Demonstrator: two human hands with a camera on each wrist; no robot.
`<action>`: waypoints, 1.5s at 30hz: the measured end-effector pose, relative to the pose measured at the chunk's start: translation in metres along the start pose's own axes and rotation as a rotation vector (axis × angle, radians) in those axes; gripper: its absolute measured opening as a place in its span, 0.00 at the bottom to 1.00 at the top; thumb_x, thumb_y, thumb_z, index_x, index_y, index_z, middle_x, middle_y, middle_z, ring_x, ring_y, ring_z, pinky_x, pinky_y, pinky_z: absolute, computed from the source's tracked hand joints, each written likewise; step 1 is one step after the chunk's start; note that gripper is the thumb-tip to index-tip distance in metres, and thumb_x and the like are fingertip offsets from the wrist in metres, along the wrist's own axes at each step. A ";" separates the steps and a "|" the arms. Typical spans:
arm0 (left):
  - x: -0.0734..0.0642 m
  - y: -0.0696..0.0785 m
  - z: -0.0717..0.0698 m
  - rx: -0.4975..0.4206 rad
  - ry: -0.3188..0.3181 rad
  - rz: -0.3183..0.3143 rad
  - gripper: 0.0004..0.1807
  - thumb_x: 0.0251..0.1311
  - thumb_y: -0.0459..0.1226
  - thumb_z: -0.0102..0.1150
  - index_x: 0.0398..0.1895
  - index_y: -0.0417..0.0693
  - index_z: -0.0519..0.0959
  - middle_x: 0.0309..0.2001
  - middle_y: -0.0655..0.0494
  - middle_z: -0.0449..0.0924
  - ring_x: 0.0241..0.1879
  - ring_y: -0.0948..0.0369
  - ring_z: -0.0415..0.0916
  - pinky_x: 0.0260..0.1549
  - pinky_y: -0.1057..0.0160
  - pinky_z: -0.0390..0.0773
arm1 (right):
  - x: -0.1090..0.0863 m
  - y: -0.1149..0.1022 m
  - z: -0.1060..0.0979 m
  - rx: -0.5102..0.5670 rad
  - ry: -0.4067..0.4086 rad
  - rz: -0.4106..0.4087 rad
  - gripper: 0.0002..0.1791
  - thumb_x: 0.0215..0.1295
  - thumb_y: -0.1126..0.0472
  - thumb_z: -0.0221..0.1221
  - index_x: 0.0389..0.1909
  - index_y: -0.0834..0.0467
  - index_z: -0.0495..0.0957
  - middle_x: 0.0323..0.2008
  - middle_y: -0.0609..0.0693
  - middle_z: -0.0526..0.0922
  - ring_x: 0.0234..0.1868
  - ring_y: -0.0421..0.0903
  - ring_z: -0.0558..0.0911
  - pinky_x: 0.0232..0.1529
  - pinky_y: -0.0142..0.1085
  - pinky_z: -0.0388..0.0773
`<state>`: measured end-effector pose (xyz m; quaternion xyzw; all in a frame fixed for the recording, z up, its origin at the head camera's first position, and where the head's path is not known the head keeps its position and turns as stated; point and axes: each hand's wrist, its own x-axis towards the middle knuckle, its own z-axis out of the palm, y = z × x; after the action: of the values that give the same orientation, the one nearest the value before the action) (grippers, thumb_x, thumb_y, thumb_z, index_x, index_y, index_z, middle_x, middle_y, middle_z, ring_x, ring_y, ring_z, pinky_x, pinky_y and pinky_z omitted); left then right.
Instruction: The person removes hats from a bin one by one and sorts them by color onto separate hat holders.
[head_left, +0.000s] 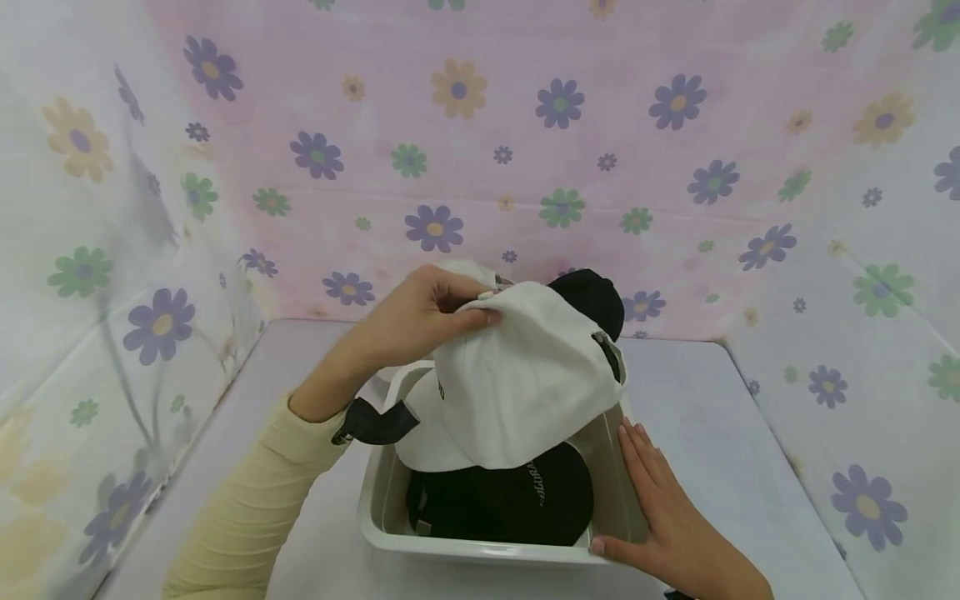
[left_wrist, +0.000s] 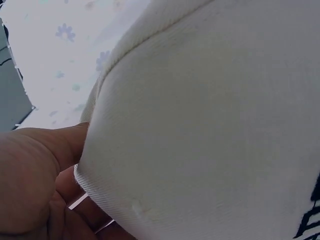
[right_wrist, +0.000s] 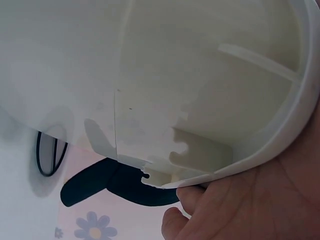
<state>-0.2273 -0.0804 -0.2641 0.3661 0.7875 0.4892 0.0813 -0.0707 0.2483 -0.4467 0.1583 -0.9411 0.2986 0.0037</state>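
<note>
In the head view my left hand pinches the edge of a white cap between thumb and fingers, holding it over a pale plastic bin. The left wrist view shows the thumb on the white cloth, with dark marks at its right edge. Inside the bin lies a black cap with light lettering, partly covered by the white cap. My right hand rests against the bin's right front corner, fingers extended along the side and thumb at the front rim. In the right wrist view, that hand touches the bin wall.
Behind the held cap, a black cap and another white piece show partly. The pale tabletop is enclosed by flower-patterned cloth walls. A dark strap hangs at the left wrist.
</note>
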 end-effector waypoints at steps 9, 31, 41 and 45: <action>-0.004 0.022 -0.025 0.156 0.232 0.008 0.14 0.69 0.32 0.63 0.55 0.42 0.86 0.50 0.48 0.87 0.43 0.58 0.85 0.37 0.69 0.79 | 0.001 -0.004 -0.002 0.004 -0.010 0.037 0.67 0.55 0.36 0.71 0.83 0.48 0.36 0.83 0.48 0.38 0.82 0.43 0.35 0.63 0.74 0.61; 0.056 -0.079 -0.074 0.443 0.421 -0.086 0.16 0.71 0.32 0.60 0.59 0.40 0.83 0.55 0.40 0.84 0.50 0.48 0.83 0.50 0.51 0.79 | 0.001 -0.002 -0.002 -0.041 -0.013 0.057 0.68 0.55 0.35 0.71 0.83 0.50 0.35 0.83 0.47 0.37 0.82 0.47 0.36 0.62 0.72 0.65; 0.068 -0.135 -0.060 0.427 0.347 -0.136 0.17 0.72 0.32 0.58 0.60 0.36 0.81 0.58 0.34 0.80 0.56 0.42 0.79 0.55 0.46 0.79 | 0.001 -0.002 -0.002 -0.039 -0.012 0.046 0.68 0.54 0.35 0.71 0.83 0.51 0.36 0.83 0.49 0.37 0.82 0.46 0.35 0.62 0.72 0.65; 0.069 -0.143 -0.057 0.412 0.343 -0.104 0.15 0.73 0.34 0.58 0.57 0.35 0.83 0.53 0.35 0.83 0.48 0.45 0.82 0.50 0.51 0.79 | 0.000 -0.003 -0.002 -0.035 -0.017 0.064 0.68 0.54 0.35 0.71 0.83 0.49 0.35 0.83 0.48 0.36 0.82 0.43 0.34 0.63 0.71 0.65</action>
<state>-0.3756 -0.1113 -0.3377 0.2460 0.8904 0.3686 -0.1045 -0.0701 0.2467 -0.4430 0.1304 -0.9509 0.2806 -0.0111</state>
